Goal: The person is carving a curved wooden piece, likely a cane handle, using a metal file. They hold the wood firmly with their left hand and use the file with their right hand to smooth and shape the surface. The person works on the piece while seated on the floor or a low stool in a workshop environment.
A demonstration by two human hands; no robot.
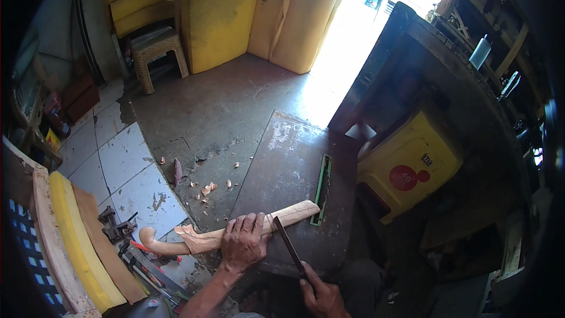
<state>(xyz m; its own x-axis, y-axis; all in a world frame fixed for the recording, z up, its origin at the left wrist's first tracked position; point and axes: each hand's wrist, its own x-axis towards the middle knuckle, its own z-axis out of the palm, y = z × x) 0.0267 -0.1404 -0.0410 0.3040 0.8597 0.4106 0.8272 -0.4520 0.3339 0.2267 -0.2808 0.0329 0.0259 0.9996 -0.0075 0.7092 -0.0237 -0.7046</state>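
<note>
Wooden carving (235, 229) lies across the grey board (294, 159); your left hand (243, 241) clamps it down, your right hand (321, 297) grips a file (288, 245) whose tip touches the wood.

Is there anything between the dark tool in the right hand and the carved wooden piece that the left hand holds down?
Nothing visible stands between them. The right hand holds the long dark flat metal file, whose far end already meets the pale carved wooden piece just beside the left hand, which presses the wood onto the grey board.

Head-worn fisheye, steeply downward, near the hands (276, 265)
</note>
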